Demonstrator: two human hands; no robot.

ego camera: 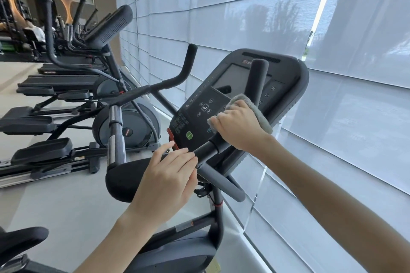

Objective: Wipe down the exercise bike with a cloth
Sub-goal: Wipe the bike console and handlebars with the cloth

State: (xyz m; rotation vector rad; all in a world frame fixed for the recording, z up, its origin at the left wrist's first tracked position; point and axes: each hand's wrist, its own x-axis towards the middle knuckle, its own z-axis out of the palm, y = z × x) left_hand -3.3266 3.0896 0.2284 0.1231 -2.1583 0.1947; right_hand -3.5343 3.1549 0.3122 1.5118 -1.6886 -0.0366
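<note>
Your right hand (240, 127) grips the grey cloth (258, 113) around the bike's handlebar (255, 82); your left hand (168, 182) rests relaxed, uncurled fingers (188, 158) against the crossbar (205, 149).

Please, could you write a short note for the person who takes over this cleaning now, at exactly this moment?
Right hand: grips the fluffy grey cloth, wrapped round the black foam right handlebar of the dark grey exercise bike, in front of its black console.
Left hand: fingers fairly straight, resting on the lower bar by the console's bottom edge; holds nothing.
Done: cannot tell; no wipe marks show.
Left: finish this handlebar, then probably console, other bars, frame.
</note>
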